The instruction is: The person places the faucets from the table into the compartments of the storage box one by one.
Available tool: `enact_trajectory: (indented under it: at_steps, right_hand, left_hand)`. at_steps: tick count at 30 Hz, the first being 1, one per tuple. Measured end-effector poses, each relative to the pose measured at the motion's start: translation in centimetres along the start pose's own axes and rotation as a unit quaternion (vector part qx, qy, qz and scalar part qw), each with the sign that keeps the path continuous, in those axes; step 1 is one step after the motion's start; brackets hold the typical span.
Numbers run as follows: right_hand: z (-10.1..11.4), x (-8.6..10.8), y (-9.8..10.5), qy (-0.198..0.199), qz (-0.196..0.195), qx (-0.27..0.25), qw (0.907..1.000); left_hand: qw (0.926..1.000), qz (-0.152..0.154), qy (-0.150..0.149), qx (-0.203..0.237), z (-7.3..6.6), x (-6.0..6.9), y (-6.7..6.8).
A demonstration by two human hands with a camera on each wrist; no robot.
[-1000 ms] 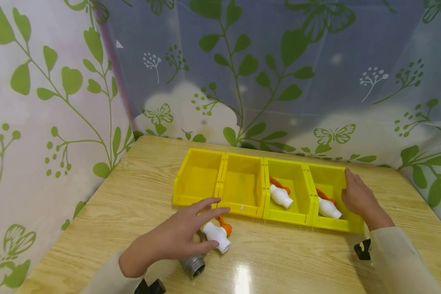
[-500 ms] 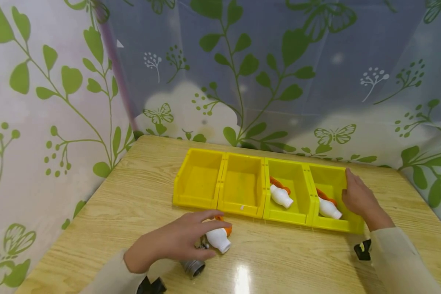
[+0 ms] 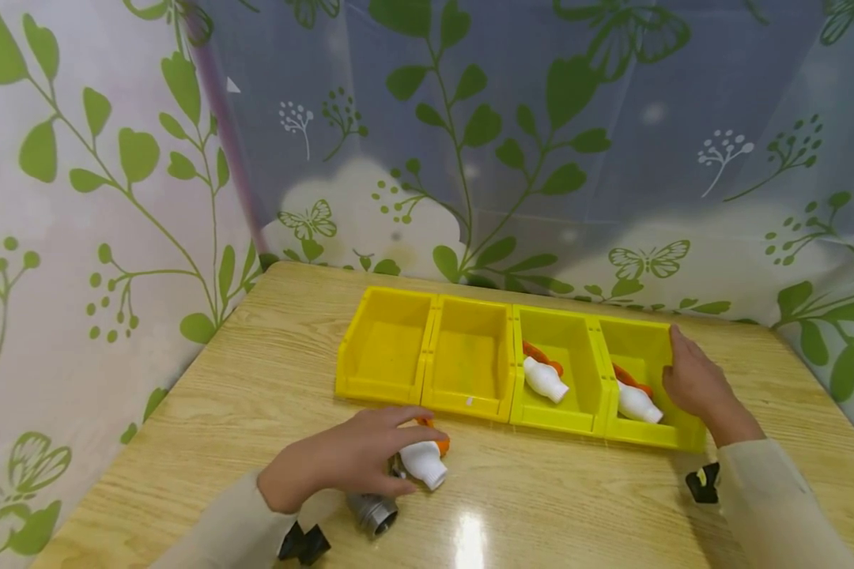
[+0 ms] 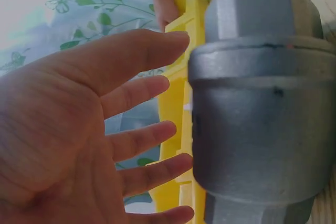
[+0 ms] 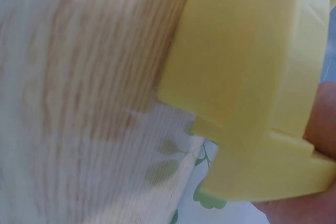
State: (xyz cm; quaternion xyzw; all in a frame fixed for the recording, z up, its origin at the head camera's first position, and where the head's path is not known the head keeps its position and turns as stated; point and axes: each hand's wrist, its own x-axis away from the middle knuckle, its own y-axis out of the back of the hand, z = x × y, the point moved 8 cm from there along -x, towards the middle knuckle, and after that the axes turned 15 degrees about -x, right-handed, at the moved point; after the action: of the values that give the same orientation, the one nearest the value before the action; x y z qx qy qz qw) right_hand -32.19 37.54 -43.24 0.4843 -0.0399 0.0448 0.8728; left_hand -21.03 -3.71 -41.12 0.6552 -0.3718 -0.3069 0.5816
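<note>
My left hand is over the table in front of the bins, its fingers spread and its thumb apart, with nothing between them. Beneath and beside it lie a white plastic valve with an orange handle and a grey metal valve, both partly hidden by the hand. In the left wrist view, the metal valve stands large beside the fingertips. At the far right my right hand grips the side wall of the rightmost yellow bin; the right wrist view shows the bin's edge between the fingers.
Joined in a row on the wooden table are several yellow bins. The third from the left holds a white valve with an orange handle, and the rightmost holds a similar white valve. A patterned cloth hangs behind.
My left hand has come down slightly towards the white valve and now covers more of its orange handle. The right hand and the bins stay in place.
</note>
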Motion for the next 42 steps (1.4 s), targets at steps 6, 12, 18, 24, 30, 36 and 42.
enact_trajectory:
  at_steps: [6,12,18,24,30,36,42]
  right_hand:
    - [-0.1,-0.1,0.1,0.004,-0.001,0.005,1.0000]
    - [-0.1,0.0,0.2,0.006,-0.005,0.011,0.9999]
    - [0.0,0.2,0.2,0.005,-0.005,0.012,0.9999]
    - [0.0,0.2,0.1,0.002,-0.003,0.008,1.0000]
    - [-0.1,0.2,0.1,0.000,0.000,0.002,1.0000]
    - [-0.1,0.1,0.1,0.004,-0.005,0.001,1.0000]
    - [0.1,0.1,0.2,0.010,-0.010,0.002,0.9999]
  left_hand:
    - [0.9998,0.019,0.011,0.002,0.2,-0.4,-0.3]
    - [0.9991,0.040,0.016,0.004,0.4,-0.7,-1.1]
    - [0.9980,0.060,0.019,0.007,0.6,-1.0,-1.9]
    - [0.9975,0.063,0.028,0.011,0.6,-1.2,-2.2]
    - [0.9975,0.064,0.027,-0.007,0.5,-1.5,-2.3]
    - [0.9972,0.070,0.008,-0.023,0.1,-2.0,-2.2]
    - [0.9973,0.067,-0.008,-0.027,-0.2,-2.3,-2.6]
